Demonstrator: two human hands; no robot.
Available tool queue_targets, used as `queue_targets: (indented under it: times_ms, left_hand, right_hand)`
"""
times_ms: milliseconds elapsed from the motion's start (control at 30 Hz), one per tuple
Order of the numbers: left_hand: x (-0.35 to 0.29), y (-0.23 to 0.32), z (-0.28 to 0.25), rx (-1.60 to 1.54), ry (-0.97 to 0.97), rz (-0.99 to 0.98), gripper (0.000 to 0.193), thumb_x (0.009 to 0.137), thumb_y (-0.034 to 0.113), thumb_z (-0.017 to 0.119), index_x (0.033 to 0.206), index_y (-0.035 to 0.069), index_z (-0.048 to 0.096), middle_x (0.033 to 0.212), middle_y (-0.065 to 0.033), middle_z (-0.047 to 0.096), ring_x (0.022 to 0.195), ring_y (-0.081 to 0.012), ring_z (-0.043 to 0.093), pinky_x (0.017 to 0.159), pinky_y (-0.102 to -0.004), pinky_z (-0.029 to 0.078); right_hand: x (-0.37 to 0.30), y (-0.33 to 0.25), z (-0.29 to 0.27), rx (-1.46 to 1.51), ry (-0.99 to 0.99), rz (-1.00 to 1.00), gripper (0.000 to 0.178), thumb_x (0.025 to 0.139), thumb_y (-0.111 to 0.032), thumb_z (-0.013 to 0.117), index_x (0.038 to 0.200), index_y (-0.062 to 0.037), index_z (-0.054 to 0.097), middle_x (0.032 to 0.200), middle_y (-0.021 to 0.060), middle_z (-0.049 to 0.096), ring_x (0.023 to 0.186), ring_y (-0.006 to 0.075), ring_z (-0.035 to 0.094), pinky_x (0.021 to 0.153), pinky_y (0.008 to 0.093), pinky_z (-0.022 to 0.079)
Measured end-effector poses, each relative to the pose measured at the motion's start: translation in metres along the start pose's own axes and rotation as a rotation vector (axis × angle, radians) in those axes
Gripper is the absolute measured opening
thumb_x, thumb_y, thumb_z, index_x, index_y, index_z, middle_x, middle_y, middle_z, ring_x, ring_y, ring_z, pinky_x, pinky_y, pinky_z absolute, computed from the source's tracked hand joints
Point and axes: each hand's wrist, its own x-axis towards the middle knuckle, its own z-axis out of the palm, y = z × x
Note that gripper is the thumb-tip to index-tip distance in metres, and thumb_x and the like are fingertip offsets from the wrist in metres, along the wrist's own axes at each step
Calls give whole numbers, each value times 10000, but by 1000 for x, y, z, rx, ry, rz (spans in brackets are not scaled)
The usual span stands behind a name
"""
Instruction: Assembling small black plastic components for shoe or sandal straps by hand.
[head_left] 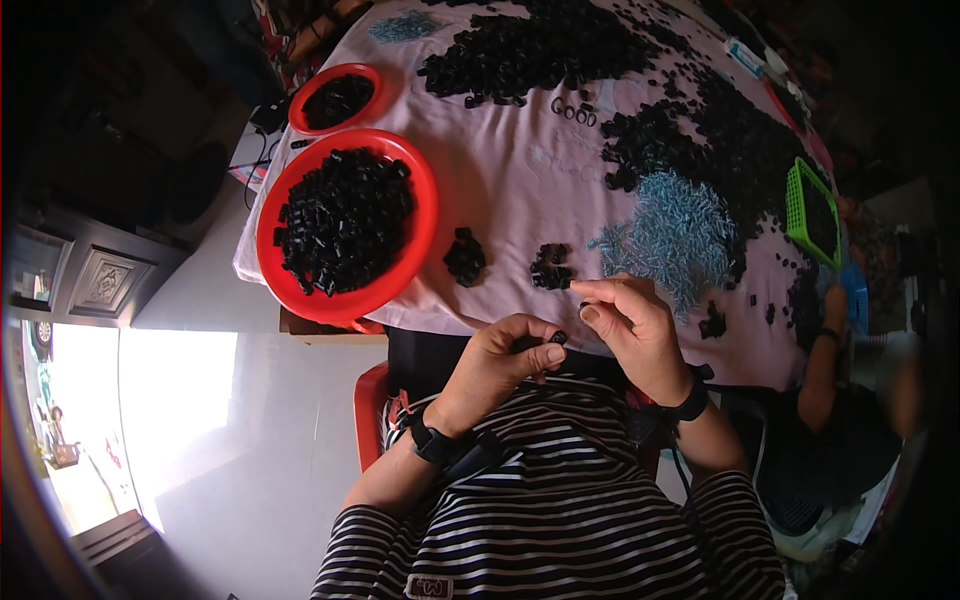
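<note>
My left hand (508,358) is closed, thumb and forefinger pinching a small black plastic piece (558,338) just past the table's near edge. Close by on the right, my right hand (635,330) is bent with thumb and forefinger drawn together. A dark speck shows at its fingertips, too small to name. Beyond my hands lie two little clusters of black pieces, one (550,268) near my right fingertips and another (465,257) further left. A heap of pale blue, thin, screw-like parts (680,235) spreads behind my right hand.
At the left, a large red basin (425,225) holds many black pieces; a smaller red basin (375,100) stands behind it. Black piles (540,50) cover the far side of the pink cloth (510,150). A green basket (800,200) and another person's arm (822,360) are at the right.
</note>
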Motion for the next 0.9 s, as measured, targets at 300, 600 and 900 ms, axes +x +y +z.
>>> queue_targets:
  times_ms: [300, 600, 900]
  left_hand:
    - [-2, 0, 1, 99, 34, 38, 248, 936, 149, 762, 1123, 21, 664, 986, 3, 689, 829, -51, 615, 700, -212, 532]
    - [-3, 2, 3, 120, 64, 18, 272, 923, 193, 786, 1107, 27, 675, 945, 25, 683, 785, -31, 585, 687, -197, 504]
    - [-4, 6, 6, 101, 77, -7, 210, 929, 132, 772, 1082, 10, 694, 950, 11, 702, 811, -46, 614, 740, -200, 518]
  right_hand:
    - [-14, -7, 8, -134, -19, -100, 227, 871, -48, 749, 1081, -128, 724, 923, -22, 695, 838, 164, 614, 894, 358, 368]
    - [-14, -6, 12, -206, 1, -156, 163, 893, -77, 729, 1051, -116, 714, 883, -22, 682, 802, 163, 621, 901, 379, 353]
    - [-19, -9, 14, -108, -17, -14, 181, 884, -56, 725, 1056, -110, 708, 873, -22, 660, 798, 168, 606, 901, 380, 350]
